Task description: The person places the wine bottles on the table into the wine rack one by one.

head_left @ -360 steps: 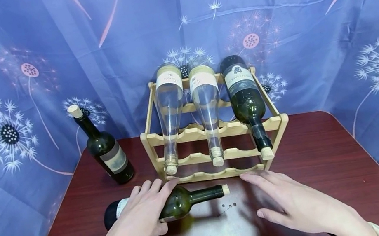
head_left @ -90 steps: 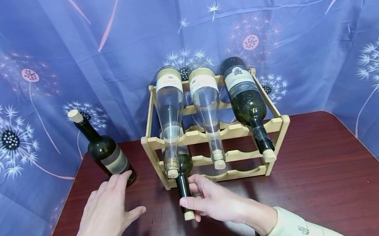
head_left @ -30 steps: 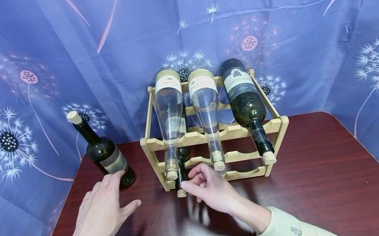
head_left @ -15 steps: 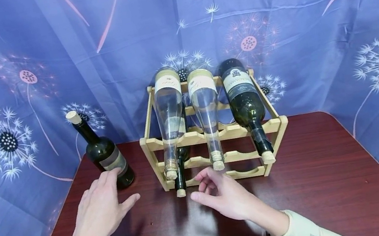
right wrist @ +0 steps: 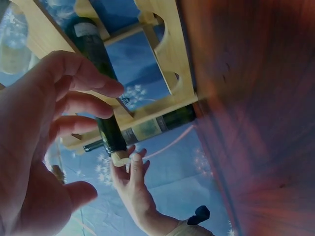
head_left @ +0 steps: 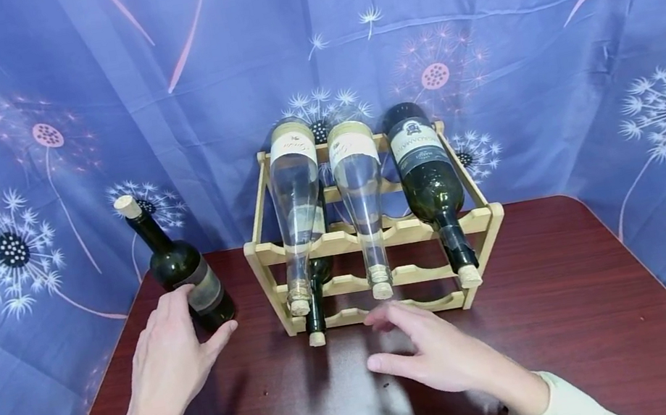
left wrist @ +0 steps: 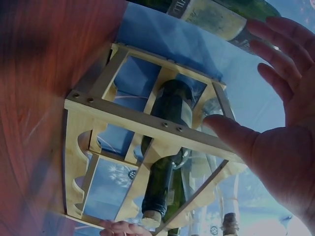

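Observation:
A dark green wine bottle (head_left: pixel 175 263) with a cork stands upright at the table's left. My left hand (head_left: pixel 166 356) reaches up to it, fingers spread beside its label and thumb out to the right; I cannot tell whether they touch. In the wooden wine rack (head_left: pixel 405 232), another corked green bottle (head_left: pixel 314 310) lies in the left slot below the top tier, neck toward me. My right hand (head_left: pixel 433 352) hovers before the rack, fingers loosely bent, holding nothing. The right wrist view shows this right hand (right wrist: pixel 54 132) apart from the racked bottle's neck (right wrist: pixel 112 137).
Across the rack's top tier lie two clear bottles (head_left: pixel 296 191) (head_left: pixel 359 185) and a dark labelled bottle (head_left: pixel 430 184), corks facing me. Their necks jut past the front rail. A blue dandelion-print curtain (head_left: pixel 526 94) hangs behind and beside the dark red table (head_left: pixel 573 299).
The green bottle that lay on the table went into the rack, pushed deeper by my right hand. That hand has let go and drawn back rightward. My left hand has moved toward the standing bottle.

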